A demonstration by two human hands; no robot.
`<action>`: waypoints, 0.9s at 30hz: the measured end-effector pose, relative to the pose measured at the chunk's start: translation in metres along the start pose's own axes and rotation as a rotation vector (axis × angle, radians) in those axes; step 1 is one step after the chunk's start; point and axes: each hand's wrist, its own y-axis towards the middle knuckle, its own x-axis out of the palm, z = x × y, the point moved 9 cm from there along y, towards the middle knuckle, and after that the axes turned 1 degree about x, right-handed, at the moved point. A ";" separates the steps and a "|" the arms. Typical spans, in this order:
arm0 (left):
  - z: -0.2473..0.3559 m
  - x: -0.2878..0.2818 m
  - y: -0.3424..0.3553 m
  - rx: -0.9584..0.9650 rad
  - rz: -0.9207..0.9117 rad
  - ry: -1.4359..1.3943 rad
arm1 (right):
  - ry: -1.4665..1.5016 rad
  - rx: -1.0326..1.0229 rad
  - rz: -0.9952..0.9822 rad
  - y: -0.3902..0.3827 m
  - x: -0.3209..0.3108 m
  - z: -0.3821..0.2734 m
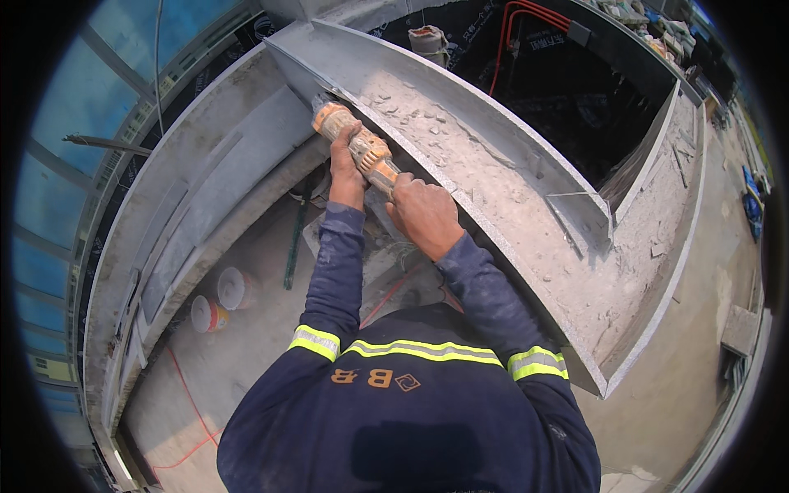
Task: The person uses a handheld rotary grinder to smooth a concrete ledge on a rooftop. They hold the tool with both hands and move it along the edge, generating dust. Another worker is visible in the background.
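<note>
A dusty orange-and-black handheld power tool (368, 150), an angle grinder by its shape, lies diagonally against the upper left edge of a granite-faced channel (436, 164). My left hand (345, 164) is wrapped round its body near the head, and my right hand (423, 209) grips its lower rear end. The head meets the stone edge at the upper left; the disc is too small to make out clearly. Rubble and pale dust lie inside the channel.
Two white buckets (234, 289) stand on the floor (164, 411) at lower left, near red cables. A curved concrete ledge (164, 230) runs along the left. Beyond the channel are a dark recess with red conduit (501, 41), a sack (427, 45) and piled material at upper right.
</note>
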 end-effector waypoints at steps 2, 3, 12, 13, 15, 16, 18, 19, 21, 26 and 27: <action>-0.001 0.002 -0.004 -0.011 -0.014 -0.010 | 0.013 0.003 -0.009 -0.003 -0.002 0.000; -0.002 0.003 -0.007 -0.017 -0.019 -0.014 | 0.016 0.004 -0.011 -0.006 -0.005 0.000; -0.004 0.015 -0.033 0.005 -0.042 -0.046 | 0.007 0.028 -0.012 -0.027 -0.020 0.002; -0.005 0.016 -0.035 0.003 -0.040 -0.055 | 0.012 0.030 -0.006 -0.028 -0.021 0.002; -0.004 0.015 -0.038 -0.001 -0.035 -0.052 | -0.012 0.025 -0.021 -0.028 -0.023 0.001; -0.005 0.012 -0.034 -0.002 -0.037 -0.057 | -0.025 0.022 -0.028 -0.028 -0.022 0.000; -0.004 0.011 -0.030 -0.007 -0.047 -0.053 | -0.018 0.016 -0.021 -0.027 -0.023 0.000; -0.004 0.010 -0.029 -0.006 -0.052 -0.056 | -0.015 0.012 -0.018 -0.026 -0.022 -0.001; -0.006 0.012 -0.027 -0.008 -0.069 -0.066 | -0.011 0.012 -0.012 -0.024 -0.020 0.001; -0.001 0.013 -0.024 0.004 -0.015 -0.031 | 0.028 0.005 -0.002 -0.015 -0.012 0.001; 0.001 0.014 -0.024 0.021 0.006 -0.017 | 0.042 0.004 0.002 -0.013 -0.010 0.002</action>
